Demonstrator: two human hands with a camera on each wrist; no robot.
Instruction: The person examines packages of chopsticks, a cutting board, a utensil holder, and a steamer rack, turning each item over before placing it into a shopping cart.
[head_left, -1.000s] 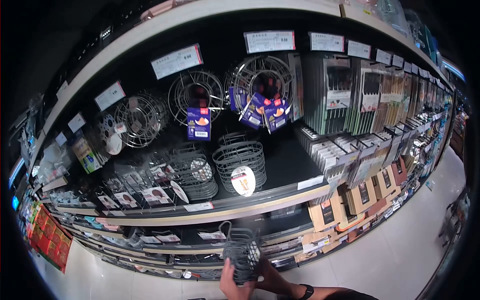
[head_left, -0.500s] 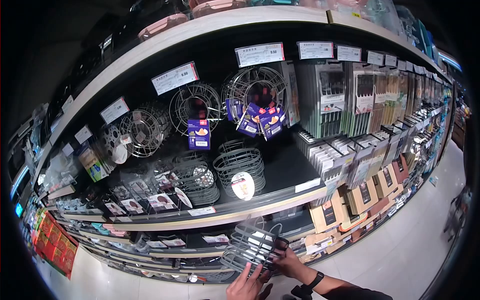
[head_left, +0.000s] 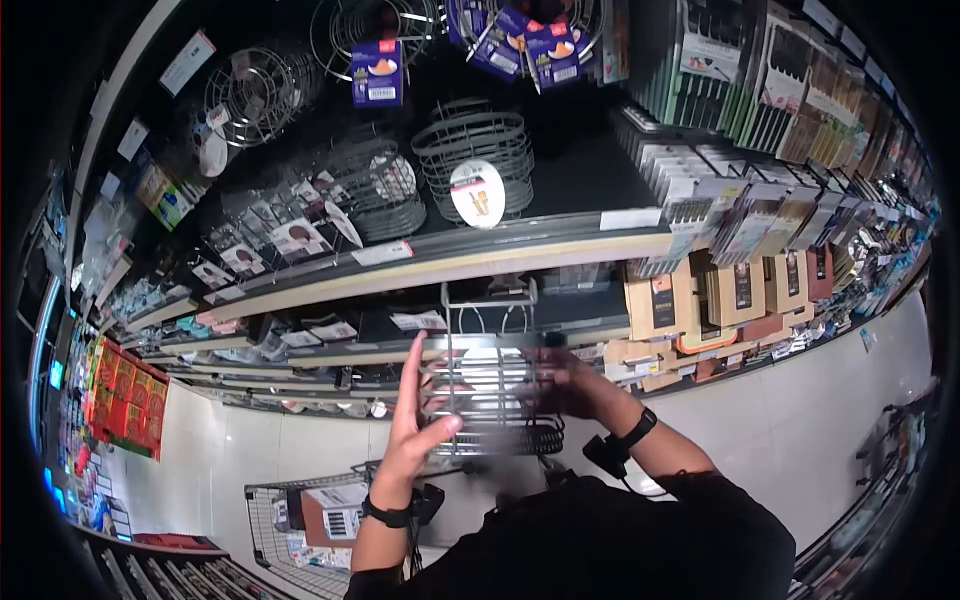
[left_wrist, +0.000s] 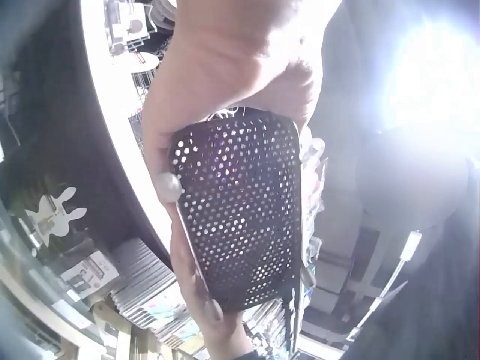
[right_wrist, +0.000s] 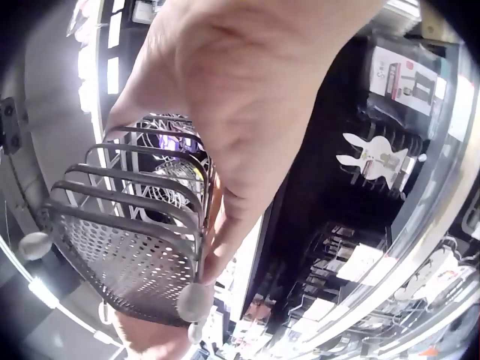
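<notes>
A grey metal wire utensil holder hangs in front of my chest, gripped from both sides. My left hand holds its left side, thumb across the near bars and fingers along the far side. My right hand is wrapped round the right side. In the left wrist view the perforated base faces the camera, with small round pale feet at its corners. The right wrist view shows the stacked bars above that base. A white oval label shows through the wires.
Similar wire holders stand on the shelf ahead, above the shelf edge. Cutting boards and packed chopsticks fill the right side. A shopping cart with packages stands at lower left.
The holder has turned upright and come closer to my body, one hand now on each side. The head view has tilted down, bringing the cart and torso into sight.
</notes>
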